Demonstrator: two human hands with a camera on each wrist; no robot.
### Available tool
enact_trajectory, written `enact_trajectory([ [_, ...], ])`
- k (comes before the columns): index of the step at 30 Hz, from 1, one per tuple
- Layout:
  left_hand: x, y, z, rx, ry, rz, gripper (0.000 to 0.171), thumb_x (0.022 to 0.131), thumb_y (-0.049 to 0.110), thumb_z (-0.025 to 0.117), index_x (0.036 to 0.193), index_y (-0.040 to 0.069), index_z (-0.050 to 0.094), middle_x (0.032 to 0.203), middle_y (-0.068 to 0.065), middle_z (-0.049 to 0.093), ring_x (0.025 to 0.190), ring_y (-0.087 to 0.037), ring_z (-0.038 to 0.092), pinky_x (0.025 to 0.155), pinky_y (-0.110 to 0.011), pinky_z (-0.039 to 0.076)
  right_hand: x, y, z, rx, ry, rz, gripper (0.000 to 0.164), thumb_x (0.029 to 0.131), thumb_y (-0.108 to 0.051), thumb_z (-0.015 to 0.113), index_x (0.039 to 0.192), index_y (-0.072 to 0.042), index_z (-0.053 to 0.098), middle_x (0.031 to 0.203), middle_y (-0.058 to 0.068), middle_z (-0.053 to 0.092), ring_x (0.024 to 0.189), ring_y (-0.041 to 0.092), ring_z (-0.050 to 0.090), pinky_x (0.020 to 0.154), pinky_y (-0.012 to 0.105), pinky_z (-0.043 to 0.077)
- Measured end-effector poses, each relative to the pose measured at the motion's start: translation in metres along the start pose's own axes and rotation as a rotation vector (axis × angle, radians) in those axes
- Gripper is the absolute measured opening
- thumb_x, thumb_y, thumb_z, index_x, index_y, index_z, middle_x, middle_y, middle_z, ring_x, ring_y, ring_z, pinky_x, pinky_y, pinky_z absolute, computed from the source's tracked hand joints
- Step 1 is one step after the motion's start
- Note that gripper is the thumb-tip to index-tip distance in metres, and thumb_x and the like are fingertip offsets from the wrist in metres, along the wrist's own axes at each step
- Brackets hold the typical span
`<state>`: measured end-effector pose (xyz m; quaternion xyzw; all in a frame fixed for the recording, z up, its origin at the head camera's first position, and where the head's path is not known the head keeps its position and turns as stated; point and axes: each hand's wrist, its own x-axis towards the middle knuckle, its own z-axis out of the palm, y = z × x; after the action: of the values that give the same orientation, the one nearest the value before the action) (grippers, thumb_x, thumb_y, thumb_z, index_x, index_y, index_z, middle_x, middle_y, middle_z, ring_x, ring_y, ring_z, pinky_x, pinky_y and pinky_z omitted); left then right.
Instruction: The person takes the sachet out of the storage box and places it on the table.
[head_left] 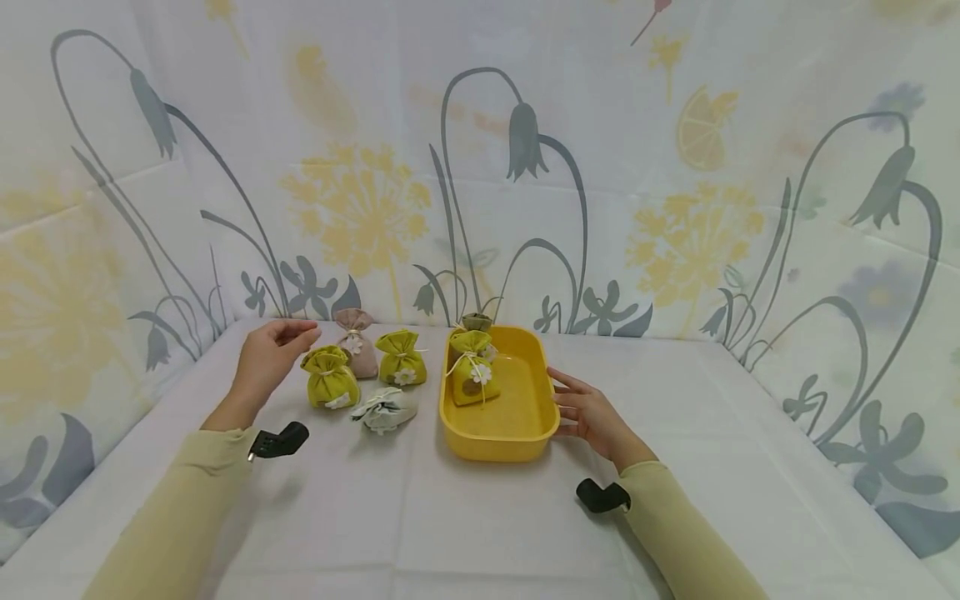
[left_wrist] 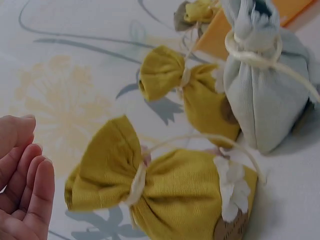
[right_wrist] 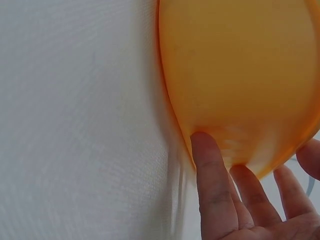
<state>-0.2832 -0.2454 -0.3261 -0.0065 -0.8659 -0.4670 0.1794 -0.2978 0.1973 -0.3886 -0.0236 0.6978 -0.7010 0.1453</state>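
While two small bags [head_left: 474,379] sit in the yellow tub [head_left: 498,450] on the counter [head_left: 337,517], the right hand [head_left: 592,417] touches the tub's side, fingers extended; the left hand [head_left: 270,358], loose and empty, hovers beside a yellow bag [head_left: 332,387].

Pale backdrop [head_left: 480,200] with printed grey bellflowers [head_left: 527,142], yellow flower heads [head_left: 697,237] and a citrus slice [head_left: 701,133], behind a white tabletop [head_left: 457,517]

My sleeves [head_left: 176,500]: plain pale khaki | table [head_left: 465,533]: white | tray [head_left: 495,448]: plain yellow; in it a yellow-green bag [head_left: 472,377] and an olive bag [head_left: 477,322] | outside it I see two yellow-green bags [head_left: 330,385], a dusty-pink bag [head_left: 364,360] towards the table's far edge, a pale grey-blue bag [head_left: 385,410] | cloth behind [head_left: 491,200]: white, printed with grey bellflowers [head_left: 525,140], yellow blossoms [head_left: 367,200]
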Motion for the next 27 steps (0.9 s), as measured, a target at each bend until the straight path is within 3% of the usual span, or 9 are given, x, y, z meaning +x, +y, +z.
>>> enact_trajectory([
  [5, -0.004, 0.016, 0.006, -0.014, -0.022, 0.048, 0.046, 0.092, 0.039, 0.057, 0.115, 0.0, 0.061, 0.106, -0.015, 0.06, 0.088, -0.018, 0.053, 0.065, -0.016, 0.044, 0.0, 0.0, 0.0, 0.0, 0.002, 0.002, 0.052, 0.095, -0.012, 0.047, 0.146, -0.014, 0.033, 0.142, 0.022, 0.035, 0.102, 0.029, 0.058, 0.081, 0.042, 0.05],
  [17, -0.005, 0.043, 0.027, -0.123, -0.113, 0.094, 0.045, 0.09, 0.04, 0.061, 0.114, 0.002, 0.062, 0.106, -0.012, 0.06, 0.09, -0.021, 0.054, 0.073, -0.03, 0.049, -0.001, -0.002, 0.001, 0.002, 0.002, 0.005, 0.053, 0.095, -0.012, 0.047, 0.146, -0.015, 0.033, 0.142, 0.021, 0.035, 0.103, 0.029, 0.058, 0.081, 0.042, 0.051],
  [23, -0.004, 0.055, 0.038, -0.14, -0.137, 0.118, 0.041, 0.09, 0.035, 0.061, 0.114, 0.002, 0.062, 0.102, -0.012, 0.061, 0.086, -0.019, 0.055, 0.066, -0.024, 0.047, -0.003, -0.002, 0.001, 0.001, -0.01, -0.008, 0.053, 0.095, -0.011, 0.046, 0.146, -0.015, 0.033, 0.143, 0.021, 0.034, 0.104, 0.03, 0.058, 0.081, 0.042, 0.051],
  [27, -0.003, 0.063, 0.046, -0.164, -0.146, 0.136, 0.041, 0.09, 0.036, 0.062, 0.113, 0.002, 0.063, 0.102, -0.012, 0.062, 0.087, -0.019, 0.056, 0.073, -0.026, 0.046, -0.002, -0.001, 0.001, -0.001, -0.017, -0.013, 0.053, 0.095, -0.012, 0.046, 0.146, -0.014, 0.032, 0.142, 0.022, 0.034, 0.104, 0.03, 0.058, 0.081, 0.041, 0.051],
])
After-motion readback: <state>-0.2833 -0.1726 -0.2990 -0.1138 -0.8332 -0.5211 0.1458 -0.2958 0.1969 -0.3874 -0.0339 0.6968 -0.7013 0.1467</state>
